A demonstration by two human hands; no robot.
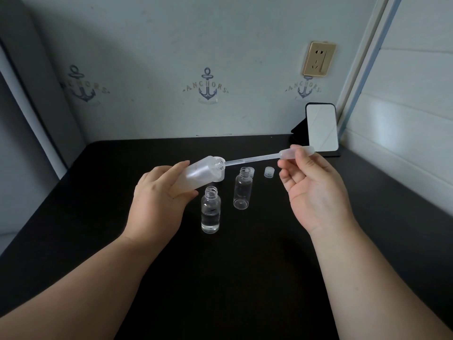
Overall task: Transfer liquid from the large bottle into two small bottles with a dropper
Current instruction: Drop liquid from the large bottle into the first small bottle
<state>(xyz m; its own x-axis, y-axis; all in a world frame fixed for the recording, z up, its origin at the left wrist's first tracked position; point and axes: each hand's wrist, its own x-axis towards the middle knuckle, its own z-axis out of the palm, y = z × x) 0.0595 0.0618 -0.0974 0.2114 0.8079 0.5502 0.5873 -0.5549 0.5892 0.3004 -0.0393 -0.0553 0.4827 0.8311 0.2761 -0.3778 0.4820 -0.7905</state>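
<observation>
A pale wall with blue anchor prints (207, 85) and a golden power socket (318, 58) stands behind a black table (220, 278). At the far right corner of the table a phone (321, 127) leans on a dark stand, with its screen blank and bright.

The person holds both arms over the table. The left hand (157, 195) has a full grip on the large bottle (203, 171): the fingers and the thumb are curled around its frosted body. This bottle is lifted above the table and tilted, with its open neck pointing to the right. The right hand (316, 190) holds the dropper (264, 157) by its soft bulb, pinched between the thumb and the forefinger, while the other fingers are loosely bent and hold nothing. The dropper lies almost level, and its thin tip is at the mouth of the large bottle; I cannot tell how deep it goes in.

Under the large bottle, the near small bottle (210, 212) stands upright and open, with clear liquid in its lower part. The far small bottle (242, 188) stands upright just beside it, to the right and further back, also open; it looks empty. One small cap (269, 172) lies on the table to the right of the far bottle, and a second cap (251, 171) shows partly behind its neck.
</observation>
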